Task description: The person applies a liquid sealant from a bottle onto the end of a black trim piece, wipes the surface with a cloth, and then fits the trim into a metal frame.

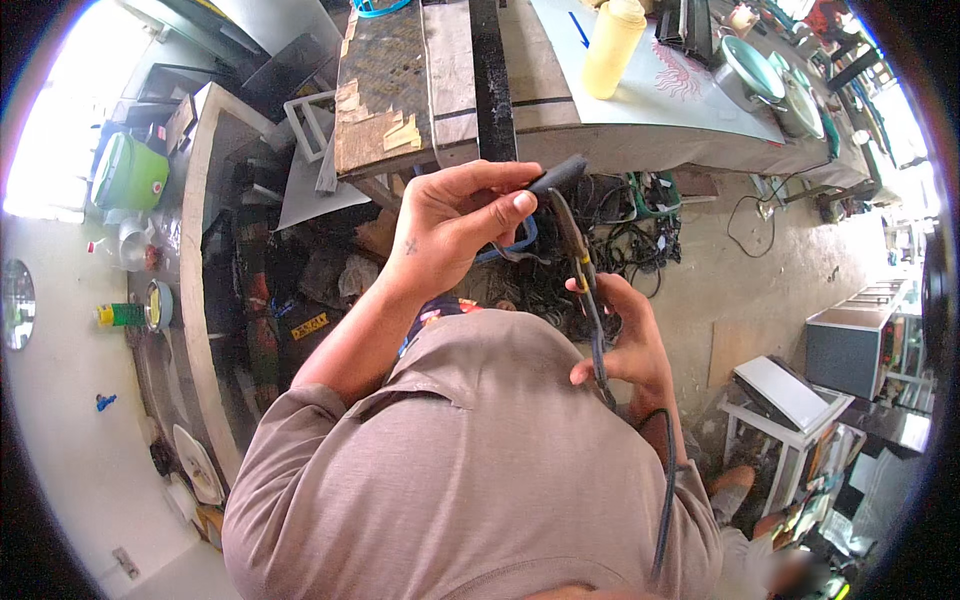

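Note:
My left hand (450,220) pinches a small dark flat-sided piece (560,176) between thumb and fingers, in front of the workbench. In my right hand (635,340) is a slim dark corded tool (587,262) with a yellow band. Its far end lies close to the dark piece; whether they touch I cannot tell. From the tool's lower end a black cable (667,500) loops down beside my right sleeve. The tool's exact kind does not show.
Ahead stands a workbench (650,145) with a pale yellow bottle (614,50) and lidded pots (750,72). Tangled black cables (625,240) and a green crate (655,193) lie beneath. A shelf (205,260) runs along the left. At lower right are a white stand (770,420) and another person (790,572).

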{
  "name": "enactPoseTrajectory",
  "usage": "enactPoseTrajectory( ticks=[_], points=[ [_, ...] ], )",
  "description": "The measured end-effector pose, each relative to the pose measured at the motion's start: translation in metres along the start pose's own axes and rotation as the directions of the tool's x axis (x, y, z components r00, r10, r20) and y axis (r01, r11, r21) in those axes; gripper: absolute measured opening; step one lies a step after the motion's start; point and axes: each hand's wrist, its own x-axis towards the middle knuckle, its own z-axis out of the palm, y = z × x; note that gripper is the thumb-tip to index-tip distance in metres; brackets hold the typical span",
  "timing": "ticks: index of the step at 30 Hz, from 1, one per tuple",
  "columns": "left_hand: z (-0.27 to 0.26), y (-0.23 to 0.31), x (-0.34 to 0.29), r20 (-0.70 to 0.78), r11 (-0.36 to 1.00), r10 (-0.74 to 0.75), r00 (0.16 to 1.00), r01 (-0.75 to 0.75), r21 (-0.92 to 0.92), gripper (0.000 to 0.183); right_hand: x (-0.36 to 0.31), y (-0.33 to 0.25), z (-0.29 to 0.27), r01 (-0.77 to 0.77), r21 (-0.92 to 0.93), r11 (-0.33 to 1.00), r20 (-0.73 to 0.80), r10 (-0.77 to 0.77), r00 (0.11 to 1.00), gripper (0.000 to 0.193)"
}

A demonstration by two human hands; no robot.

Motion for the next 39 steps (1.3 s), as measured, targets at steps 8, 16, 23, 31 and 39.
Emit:
enactPoseTrajectory(
  ticks=[8, 16, 23, 31, 39],
  points=[
    [-0.014, 0.005, -0.025, -0.137, 0.977, 0.021, 0.99, 0.009, 0.214, 0.021, 0.01, -0.01, 0.012, -0.1, 0.13, 0.986, 0.19, 0.074, 0.979, 0.087],
    [-0.025, 0.01, -0.034, -0.181, 0.966, -0.03, 0.983, 0.075, 0.246, 0.021, 0.01, -0.003, 0.023, -0.317, 0.275, 0.908, 0.302, 0.231, 0.925, 0.039],
    [-0.023, 0.006, -0.032, -0.146, 0.965, -0.059, 0.987, 0.094, 0.246, 0.017, 0.005, 0.0, 0.016, -0.291, 0.195, 0.936, 0.294, 0.228, 0.928, 0.025],
    [-0.036, -0.017, -0.02, -0.057, 0.995, -0.087, 0.995, 0.084, -0.052, 0.021, 0.001, 0.009, 0.016, -0.249, 0.228, 0.941, 0.178, 0.211, 0.961, 0.04],
    [-0.039, -0.03, -0.017, 0.169, 0.763, -0.082, 0.982, 0.171, -0.623, 0.022, -0.001, 0.01, 0.02, -0.233, 0.349, 0.907, 0.12, 0.204, 0.972, 0.072]
  ],
)
